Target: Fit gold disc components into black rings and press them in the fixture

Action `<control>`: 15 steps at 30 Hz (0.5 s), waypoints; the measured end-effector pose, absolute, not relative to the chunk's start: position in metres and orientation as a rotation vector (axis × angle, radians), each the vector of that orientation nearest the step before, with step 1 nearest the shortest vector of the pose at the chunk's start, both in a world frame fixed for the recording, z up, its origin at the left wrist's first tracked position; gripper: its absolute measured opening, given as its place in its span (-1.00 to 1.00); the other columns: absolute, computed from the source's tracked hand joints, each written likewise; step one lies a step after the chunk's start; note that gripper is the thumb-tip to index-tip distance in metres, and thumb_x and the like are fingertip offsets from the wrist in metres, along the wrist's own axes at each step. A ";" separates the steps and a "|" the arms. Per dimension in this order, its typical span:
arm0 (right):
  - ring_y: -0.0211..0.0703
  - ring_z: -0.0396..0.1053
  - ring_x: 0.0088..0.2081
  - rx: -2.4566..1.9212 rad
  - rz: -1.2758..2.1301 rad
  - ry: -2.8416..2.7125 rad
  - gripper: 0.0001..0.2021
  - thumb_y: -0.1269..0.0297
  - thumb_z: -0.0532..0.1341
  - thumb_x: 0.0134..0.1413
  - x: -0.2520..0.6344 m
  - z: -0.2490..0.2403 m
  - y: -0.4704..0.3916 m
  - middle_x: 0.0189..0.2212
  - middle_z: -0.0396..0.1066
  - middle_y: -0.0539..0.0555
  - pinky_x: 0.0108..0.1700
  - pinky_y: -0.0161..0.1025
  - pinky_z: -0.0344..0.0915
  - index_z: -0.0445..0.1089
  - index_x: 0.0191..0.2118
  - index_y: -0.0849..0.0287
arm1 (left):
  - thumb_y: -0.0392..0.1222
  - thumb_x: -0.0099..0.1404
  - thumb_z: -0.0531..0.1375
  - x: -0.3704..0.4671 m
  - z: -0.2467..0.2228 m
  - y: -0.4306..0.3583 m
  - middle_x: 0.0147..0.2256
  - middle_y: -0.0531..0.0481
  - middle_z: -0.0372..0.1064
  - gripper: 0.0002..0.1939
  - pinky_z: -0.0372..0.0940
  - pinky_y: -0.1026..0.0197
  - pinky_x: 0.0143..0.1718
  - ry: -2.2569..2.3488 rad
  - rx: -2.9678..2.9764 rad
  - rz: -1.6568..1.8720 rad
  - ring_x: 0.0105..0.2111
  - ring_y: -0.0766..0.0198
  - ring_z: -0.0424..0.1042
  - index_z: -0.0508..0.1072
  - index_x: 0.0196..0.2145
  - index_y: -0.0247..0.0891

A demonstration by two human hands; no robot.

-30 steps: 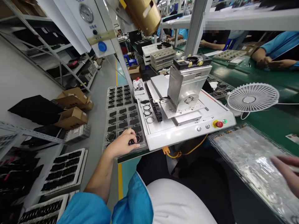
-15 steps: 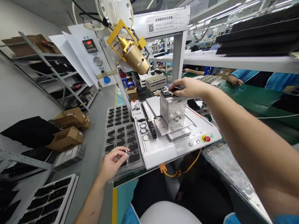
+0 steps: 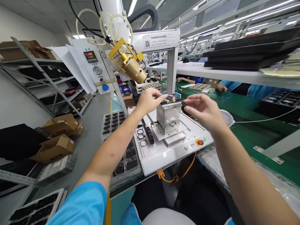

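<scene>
My left hand point(image 3: 151, 101) is closed in a pinch at the left of the black holder point(image 3: 172, 99) on top of the metal block point(image 3: 167, 117). Whatever lies between those fingertips is too small to make out. Just right of the holder, my right hand point(image 3: 203, 111) pinches a small black piece point(image 3: 183, 103), apart from the block. The block stands on a metal plate on the white machine bed point(image 3: 159, 159). Above and to the left hangs a tilted gold cylinder point(image 3: 134, 70) in a yellow bracket.
Clear plastic trays point(image 3: 140, 167) of dark flat parts lie left of the machine. Several rings point(image 3: 141, 136) and a black strip point(image 3: 148, 132) rest on its bed. A red button point(image 3: 200, 142) is on the front edge. A white round grille point(image 3: 227, 118) sits at the right.
My left hand has moved from the tray up to the holder. My right hand has come off the holder to its right, now with the small black piece. The view has shifted slightly.
</scene>
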State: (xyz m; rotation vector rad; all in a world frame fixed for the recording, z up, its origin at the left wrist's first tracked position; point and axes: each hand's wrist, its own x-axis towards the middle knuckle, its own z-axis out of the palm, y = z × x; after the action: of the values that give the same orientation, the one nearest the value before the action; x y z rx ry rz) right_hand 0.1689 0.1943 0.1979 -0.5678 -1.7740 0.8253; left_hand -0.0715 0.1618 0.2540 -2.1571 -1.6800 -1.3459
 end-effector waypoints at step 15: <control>0.27 0.56 -0.10 -1.405 1.301 -1.267 -0.29 -0.12 0.49 -0.25 0.315 -0.014 0.096 -0.16 0.58 0.27 -0.12 0.04 0.55 0.35 0.01 0.12 | 0.11 0.35 0.23 -0.064 0.234 0.195 -0.09 -0.15 0.51 -0.61 0.32 0.05 0.02 -1.541 -2.433 -0.854 -0.04 0.04 0.47 0.53 -0.14 -0.30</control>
State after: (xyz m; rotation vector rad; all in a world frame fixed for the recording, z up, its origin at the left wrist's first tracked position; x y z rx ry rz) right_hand 0.3146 0.0965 -0.0138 -1.4053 -1.2667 1.3013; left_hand -0.0640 0.1945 0.2339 -2.4333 -1.5412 -0.8543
